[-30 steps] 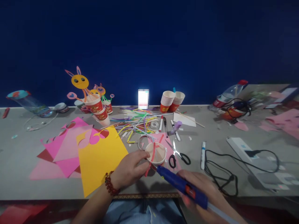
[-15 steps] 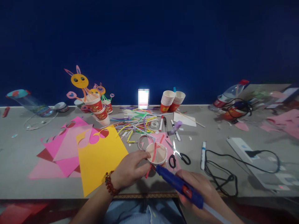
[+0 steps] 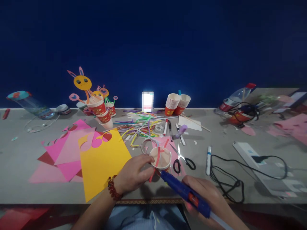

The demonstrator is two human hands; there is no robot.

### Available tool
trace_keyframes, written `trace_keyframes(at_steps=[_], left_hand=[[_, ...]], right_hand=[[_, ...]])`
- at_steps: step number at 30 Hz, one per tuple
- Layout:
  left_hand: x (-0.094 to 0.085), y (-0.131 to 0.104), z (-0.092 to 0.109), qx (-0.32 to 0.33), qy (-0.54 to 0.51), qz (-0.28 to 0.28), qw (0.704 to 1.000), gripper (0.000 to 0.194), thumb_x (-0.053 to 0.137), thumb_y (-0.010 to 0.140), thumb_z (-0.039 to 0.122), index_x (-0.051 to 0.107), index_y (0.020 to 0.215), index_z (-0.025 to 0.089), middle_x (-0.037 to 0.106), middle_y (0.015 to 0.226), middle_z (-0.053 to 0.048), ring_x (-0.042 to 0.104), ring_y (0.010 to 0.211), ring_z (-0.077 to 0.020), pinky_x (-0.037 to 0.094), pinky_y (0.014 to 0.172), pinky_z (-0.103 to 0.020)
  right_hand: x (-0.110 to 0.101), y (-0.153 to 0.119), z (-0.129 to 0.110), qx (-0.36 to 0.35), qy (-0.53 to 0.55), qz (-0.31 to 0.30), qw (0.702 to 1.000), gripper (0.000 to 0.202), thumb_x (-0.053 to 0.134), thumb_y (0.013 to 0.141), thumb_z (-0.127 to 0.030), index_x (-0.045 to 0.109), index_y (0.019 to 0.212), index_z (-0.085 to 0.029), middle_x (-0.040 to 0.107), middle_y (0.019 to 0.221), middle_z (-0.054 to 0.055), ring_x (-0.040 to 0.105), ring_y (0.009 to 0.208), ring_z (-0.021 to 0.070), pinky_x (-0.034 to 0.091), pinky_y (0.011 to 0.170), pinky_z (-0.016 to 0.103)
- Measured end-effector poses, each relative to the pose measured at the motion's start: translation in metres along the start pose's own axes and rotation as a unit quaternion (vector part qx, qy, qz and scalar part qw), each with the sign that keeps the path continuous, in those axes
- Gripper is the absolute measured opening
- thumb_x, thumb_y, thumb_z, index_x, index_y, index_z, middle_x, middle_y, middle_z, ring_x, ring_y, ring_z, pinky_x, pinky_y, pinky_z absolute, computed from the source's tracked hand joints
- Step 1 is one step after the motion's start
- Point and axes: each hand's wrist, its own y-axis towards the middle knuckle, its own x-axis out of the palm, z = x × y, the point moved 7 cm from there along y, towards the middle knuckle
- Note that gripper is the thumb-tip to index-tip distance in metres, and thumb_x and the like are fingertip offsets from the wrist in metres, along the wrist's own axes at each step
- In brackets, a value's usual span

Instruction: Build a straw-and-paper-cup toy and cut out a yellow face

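My left hand [image 3: 136,171], with a beaded bracelet at the wrist, grips the near left side of a paper cup [image 3: 165,159]. Red straws [image 3: 158,156] lie in and across the cup, and a red piece sticks out below its rim by my fingers. In my right hand [image 3: 203,191] is a blue glue gun [image 3: 183,189], its tip pointing up and left at the cup's near side. A clear glue stick [image 3: 219,221] comes out of the gun's back end. Black-handled scissors [image 3: 182,157] lie open right of the cup on pink paper.
Yellow paper [image 3: 103,163] and pink sheets lie left. Behind the cup are a straw pile [image 3: 144,123], a tape roll [image 3: 146,146], cup stacks [image 3: 171,103] and markers. A black cable [image 3: 230,183] and power strip [image 3: 259,169] lie right. Cup figures [image 3: 97,108] stand back left.
The glue gun and my right hand have shifted very slightly down and to the right. My left hand and the cup look unmoved.
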Motion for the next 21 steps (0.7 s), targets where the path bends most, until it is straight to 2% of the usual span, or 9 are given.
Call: trace_keyframes(at_steps=[5,7,13,18,21], left_hand=[[0.0,-0.002,0.007,0.072,0.042,0.021,0.996,0.019,0.043,0.098,0.022,0.062,0.1,0.019,0.07,0.101,-0.01,0.067,0.093,-0.0186,0.058,0.076,-0.028],[0.0,-0.003,0.007,0.078,0.057,0.025,0.995,0.019,0.042,0.099,0.022,0.061,0.1,0.019,0.07,0.101,-0.01,0.067,0.094,-0.0186,0.058,0.076,-0.028],[-0.005,-0.002,0.012,0.099,0.078,0.052,0.991,0.018,0.042,0.099,0.021,0.06,0.1,0.019,0.07,0.1,-0.01,0.068,0.094,-0.0191,0.059,0.077,-0.029],[-0.004,0.002,0.006,0.036,0.043,0.018,0.998,0.02,0.041,0.099,0.024,0.06,0.097,0.018,0.072,0.096,-0.009,0.069,0.088,-0.018,0.059,0.076,-0.027],[-0.003,0.001,0.005,0.038,0.034,0.011,0.999,0.021,0.041,0.099,0.024,0.061,0.099,0.018,0.072,0.098,-0.01,0.07,0.089,-0.0183,0.059,0.077,-0.028]], right_hand=[[-0.001,0.001,-0.003,0.002,-0.004,0.01,1.0,0.039,0.027,0.101,-0.052,0.046,0.085,-0.023,0.054,0.064,-0.001,0.05,0.05,0.0148,0.032,0.051,0.027],[-0.003,0.001,-0.004,0.005,0.004,0.009,1.0,0.04,0.027,0.101,-0.055,0.047,0.087,-0.023,0.056,0.065,-0.001,0.052,0.052,0.0153,0.033,0.053,0.027],[-0.003,0.0,0.001,0.055,0.048,-0.044,0.996,0.042,0.03,0.1,-0.056,0.047,0.08,-0.023,0.057,0.066,0.0,0.054,0.056,0.0159,0.037,0.055,0.026],[-0.003,0.001,0.001,0.038,0.089,-0.052,0.994,0.032,0.041,0.096,-0.049,0.047,0.078,-0.023,0.056,0.063,0.0,0.052,0.053,0.0148,0.035,0.052,0.025],[-0.003,0.002,0.002,0.046,0.115,-0.06,0.99,0.032,0.042,0.096,-0.047,0.047,0.078,-0.022,0.056,0.064,0.0,0.052,0.054,0.0142,0.035,0.053,0.025]])
